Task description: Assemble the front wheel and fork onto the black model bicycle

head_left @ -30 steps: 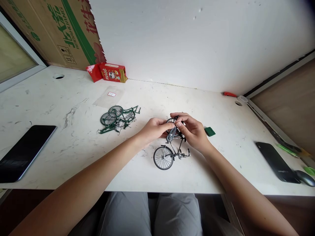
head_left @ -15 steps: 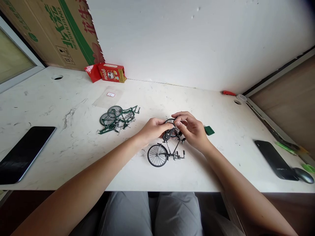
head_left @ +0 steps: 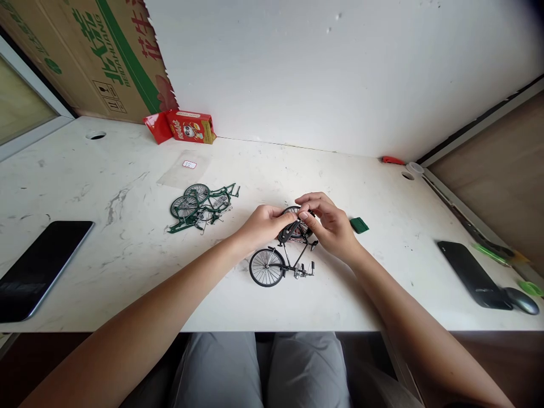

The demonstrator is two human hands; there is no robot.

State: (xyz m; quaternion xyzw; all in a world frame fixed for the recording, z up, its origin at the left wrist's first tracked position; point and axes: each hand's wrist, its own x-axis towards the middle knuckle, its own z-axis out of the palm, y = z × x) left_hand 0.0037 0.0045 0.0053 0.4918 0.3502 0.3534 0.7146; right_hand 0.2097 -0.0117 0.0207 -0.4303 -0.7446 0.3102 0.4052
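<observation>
Pinching upper end of black model bicycle with both hands; left hand gripping at nine o'clock of upper wheel, fingers partly hidden; right hand at three o'clock, thumb and fingertips narrowed on same end, cannot tell if small part sits between; bicycle at counter's near middle, lower wheel at seven o'clock; from bicycle, green bicycle parts lie toward ten o'clock, green piece two, red box eleven, large phone nine
</observation>
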